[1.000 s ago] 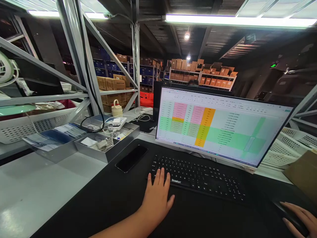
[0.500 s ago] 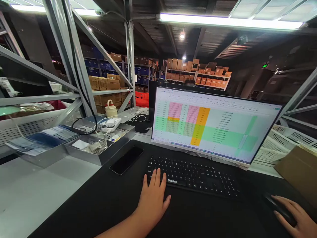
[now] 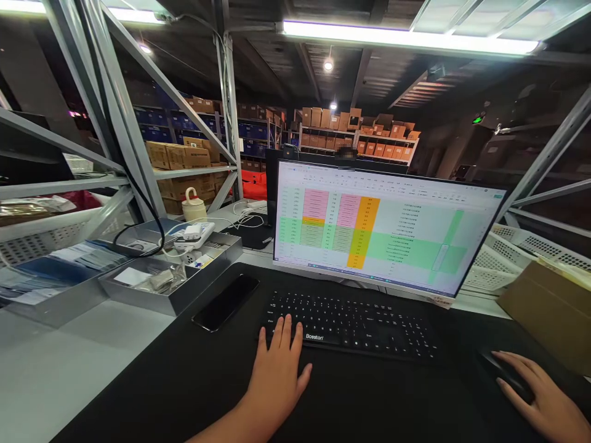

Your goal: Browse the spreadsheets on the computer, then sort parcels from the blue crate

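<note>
Across the lower half of the frame, a black mat (image 3: pixel 369 403) covers most of a white bench (image 3: pixel 120 344), whose bare top shows at lower left. Just below the frame's centre lies the keyboard (image 3: pixel 369 335); the left hand (image 3: pixel 276 372) rests at its left end, palm down, fingers a little spread with their tips over the near keys. At lower right the right hand (image 3: pixel 547 394) curves round the mouse (image 3: pixel 511 378), thumb along its near side. The monitor (image 3: pixel 392 215), right of centre, shows a coloured spreadsheet.

A phone (image 3: pixel 226 301) lies left of the keyboard; beyond it, at centre left, sit a grey tray (image 3: pixel 194 292) of odds and ends and a cream cup (image 3: pixel 194 209). A carton (image 3: pixel 549 314) stands at the right edge.

Metal struts (image 3: pixel 161 80) cross the upper left. Behind, boxes (image 3: pixel 332 119) line shelves beneath a dark ceiling, lit by a tube light (image 3: pixel 406 38) along the top.
</note>
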`<state>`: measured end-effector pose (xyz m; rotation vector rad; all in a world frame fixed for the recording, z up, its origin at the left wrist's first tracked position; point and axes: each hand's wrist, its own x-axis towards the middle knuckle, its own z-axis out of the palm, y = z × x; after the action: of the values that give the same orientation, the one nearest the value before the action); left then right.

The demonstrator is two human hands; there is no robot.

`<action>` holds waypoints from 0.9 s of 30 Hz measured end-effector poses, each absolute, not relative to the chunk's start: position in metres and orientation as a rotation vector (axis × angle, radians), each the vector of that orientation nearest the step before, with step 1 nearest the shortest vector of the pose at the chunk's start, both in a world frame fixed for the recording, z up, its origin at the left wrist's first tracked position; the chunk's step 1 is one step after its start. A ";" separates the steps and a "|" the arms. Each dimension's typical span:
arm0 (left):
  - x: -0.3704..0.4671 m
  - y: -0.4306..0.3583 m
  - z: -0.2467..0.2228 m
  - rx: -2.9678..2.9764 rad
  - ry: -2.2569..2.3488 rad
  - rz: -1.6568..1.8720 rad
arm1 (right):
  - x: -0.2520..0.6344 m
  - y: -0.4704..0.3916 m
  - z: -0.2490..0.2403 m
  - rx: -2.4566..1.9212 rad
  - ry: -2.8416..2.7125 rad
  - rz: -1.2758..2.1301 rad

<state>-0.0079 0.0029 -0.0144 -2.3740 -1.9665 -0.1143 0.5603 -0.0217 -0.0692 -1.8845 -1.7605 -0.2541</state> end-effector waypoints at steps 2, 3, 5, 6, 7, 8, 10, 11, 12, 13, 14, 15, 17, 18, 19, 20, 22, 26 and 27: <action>-0.009 0.003 -0.016 -2.380 -1.954 -0.153 | 0.561 -0.022 -0.069 -1.886 -1.765 -0.251; -0.009 0.003 -0.017 -2.383 -1.947 -0.172 | 0.562 -0.022 -0.070 -1.892 -1.768 -0.247; -0.010 0.004 -0.019 -2.381 -1.935 -0.192 | 0.565 -0.022 -0.072 -1.900 -1.776 -0.230; -0.010 0.004 -0.020 -2.377 -1.935 -0.186 | 0.566 -0.022 -0.074 -1.900 -1.774 -0.220; -0.010 0.004 -0.021 -2.375 -1.937 -0.182 | 0.568 -0.022 -0.075 -1.900 -1.772 -0.207; -0.010 0.004 -0.021 -2.377 -1.938 -0.184 | 0.569 -0.022 -0.077 -1.900 -1.767 -0.194; -0.010 0.004 -0.022 -2.382 -1.937 -0.204 | 0.571 -0.022 -0.079 -1.902 -1.760 -0.165; -0.011 0.005 -0.023 -2.384 -1.934 -0.221 | 0.571 -0.022 -0.080 -1.902 -1.757 -0.156; -0.011 0.005 -0.025 -2.385 -1.930 -0.241 | 0.572 -0.021 -0.081 -1.902 -1.760 -0.148; -0.011 0.006 -0.027 -2.383 -1.925 -0.256 | 0.573 -0.021 -0.082 -1.901 -1.757 -0.147; -0.011 0.006 -0.028 -2.379 -1.921 -0.266 | 0.573 -0.020 -0.083 -1.898 -1.747 -0.151; -0.012 0.006 -0.030 -2.377 -1.917 -0.276 | 0.573 -0.020 -0.083 -1.897 -1.740 -0.152; -0.012 0.006 -0.032 -2.375 -1.913 -0.289 | 0.575 -0.019 -0.084 -1.899 -1.729 -0.156; -0.012 0.006 -0.032 -2.376 -1.912 -0.291 | 0.575 -0.019 -0.085 -1.903 -1.727 -0.155; -0.012 0.006 -0.032 -2.374 -1.915 -0.291 | 0.576 -0.019 -0.085 -1.911 -1.728 -0.150; -0.012 0.006 -0.032 -2.372 -1.921 -0.287 | 0.577 -0.019 -0.086 -1.920 -1.733 -0.143; -0.012 0.006 -0.030 -2.371 -1.927 -0.279 | 0.579 -0.018 -0.087 -1.925 -1.738 -0.136; -0.011 0.005 -0.028 -2.378 -1.922 -0.281 | 0.580 -0.018 -0.088 -1.917 -1.736 -0.142; -0.011 0.005 -0.028 -2.380 -1.917 -0.285 | 0.580 -0.018 -0.089 -1.917 -1.733 -0.142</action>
<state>-0.0108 0.0049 -0.0275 -2.3802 -1.9170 -0.2848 0.5799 -0.0176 -0.0887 -1.9171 -1.7329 -0.1415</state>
